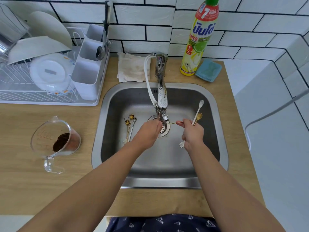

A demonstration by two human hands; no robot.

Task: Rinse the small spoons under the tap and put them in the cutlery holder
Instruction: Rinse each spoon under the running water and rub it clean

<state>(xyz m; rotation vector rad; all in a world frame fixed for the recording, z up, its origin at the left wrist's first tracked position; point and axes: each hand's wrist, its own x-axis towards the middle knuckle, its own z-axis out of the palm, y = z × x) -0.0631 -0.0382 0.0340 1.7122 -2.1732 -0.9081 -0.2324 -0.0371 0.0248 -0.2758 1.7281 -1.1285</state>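
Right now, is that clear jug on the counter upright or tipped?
Tipped. The jug lies on its side, brown grounds heaped against its lower wall.

Bare forearms; navy garment (167, 222) with white triangle print.

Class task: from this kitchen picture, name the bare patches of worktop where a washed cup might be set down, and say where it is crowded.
Free: the worktop between the drying rack and the measuring jug, and the strip in front of the sink. Crowded: behind the sink, where the cloth, tap, soap bottle and sponge stand together.
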